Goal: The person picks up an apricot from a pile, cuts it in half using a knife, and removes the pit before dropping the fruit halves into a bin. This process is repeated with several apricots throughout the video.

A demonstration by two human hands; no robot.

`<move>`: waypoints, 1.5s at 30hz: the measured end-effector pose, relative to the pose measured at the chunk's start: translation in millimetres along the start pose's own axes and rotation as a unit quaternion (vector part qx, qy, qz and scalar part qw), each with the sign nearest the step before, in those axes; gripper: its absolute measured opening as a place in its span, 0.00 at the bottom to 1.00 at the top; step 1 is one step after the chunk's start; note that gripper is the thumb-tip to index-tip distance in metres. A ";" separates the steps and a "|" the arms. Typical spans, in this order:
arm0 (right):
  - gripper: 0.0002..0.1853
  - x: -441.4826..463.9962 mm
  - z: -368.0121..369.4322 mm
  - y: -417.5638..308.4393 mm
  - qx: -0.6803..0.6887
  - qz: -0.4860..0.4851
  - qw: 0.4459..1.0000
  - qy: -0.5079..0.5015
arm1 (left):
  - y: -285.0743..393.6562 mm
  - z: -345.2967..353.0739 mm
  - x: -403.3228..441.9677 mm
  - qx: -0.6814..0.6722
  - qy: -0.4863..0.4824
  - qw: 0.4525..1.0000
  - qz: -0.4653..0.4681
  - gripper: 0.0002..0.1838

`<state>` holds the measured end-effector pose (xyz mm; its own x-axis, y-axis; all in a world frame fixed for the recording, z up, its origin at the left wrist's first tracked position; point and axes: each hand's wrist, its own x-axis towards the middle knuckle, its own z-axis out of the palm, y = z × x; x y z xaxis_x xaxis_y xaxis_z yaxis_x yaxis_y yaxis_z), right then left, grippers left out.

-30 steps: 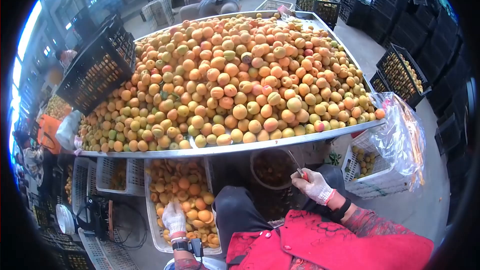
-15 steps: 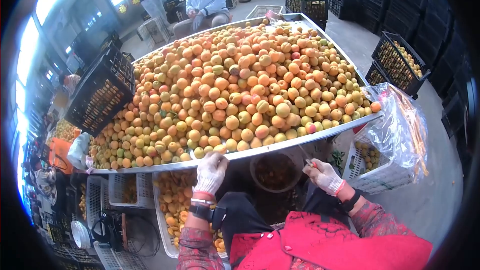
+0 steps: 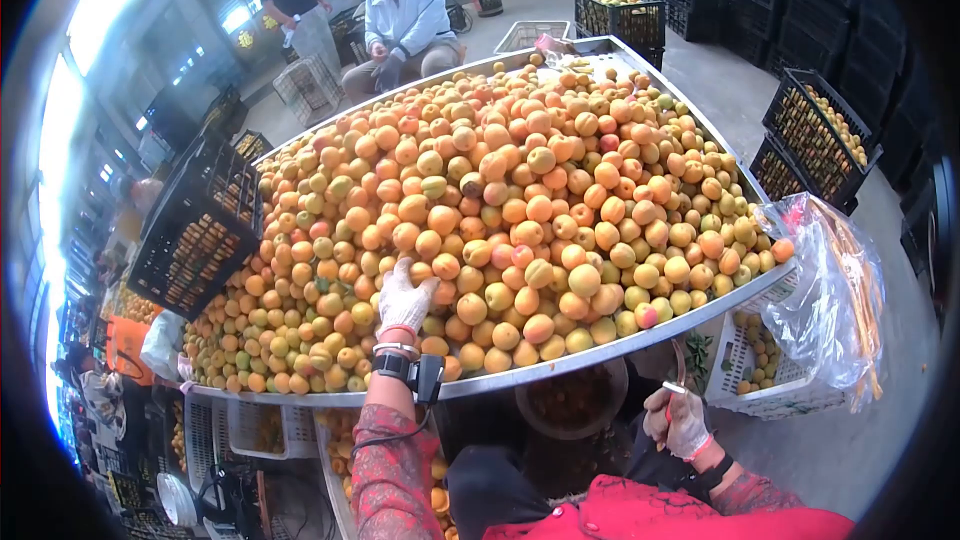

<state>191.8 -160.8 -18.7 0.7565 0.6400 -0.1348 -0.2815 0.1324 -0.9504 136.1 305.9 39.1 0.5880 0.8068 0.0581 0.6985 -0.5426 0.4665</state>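
Note:
A large heap of apricots (image 3: 480,225) covers a metal-rimmed sorting table (image 3: 560,368) in front of me. My left hand (image 3: 403,302), in a whitish knit glove, reaches over the rim into the near part of the heap. Its thumb and fingers are spread against an apricot (image 3: 420,271), and some fingertips are hidden among the fruit. Below the table's right front edge, my gloved right hand (image 3: 677,422) is closed around a small knife (image 3: 675,387) with its thin blade pointing up.
Under the table stand a round tub (image 3: 572,402) and a white crate with apricot pieces (image 3: 340,435). A black crate (image 3: 200,223) leans at the left. To the right, clear plastic (image 3: 825,280) hangs over a white crate (image 3: 735,360). Two people (image 3: 405,20) are beyond the table.
My left hand has moved from the table's front rim forward onto the apricots. The right hand, still on the knife, has turned and sits lower. The view has shifted, and the standing person has turned.

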 end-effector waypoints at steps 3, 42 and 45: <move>0.41 3.3 0.4 -3.4 -0.032 0.012 0.999 -0.009 | -1.8 5.6 6.9 -0.004 0.006 1.000 0.006 0.38; 0.13 -69.2 109.4 -36.4 -0.316 -0.277 0.896 -0.145 | 83.6 0.3 -355.4 -0.731 -0.123 0.665 -0.085 0.31; 0.14 -69.6 110.3 -27.9 -0.337 -0.293 0.888 -0.111 | 81.4 4.8 -356.3 -0.696 -0.100 0.708 -0.067 0.30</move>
<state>81.8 -125.6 48.2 0.4997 0.7540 0.4263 0.5957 0.0582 -0.8011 -14.6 -26.8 52.2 0.6969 0.7051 -0.1307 -0.2436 0.4043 0.8816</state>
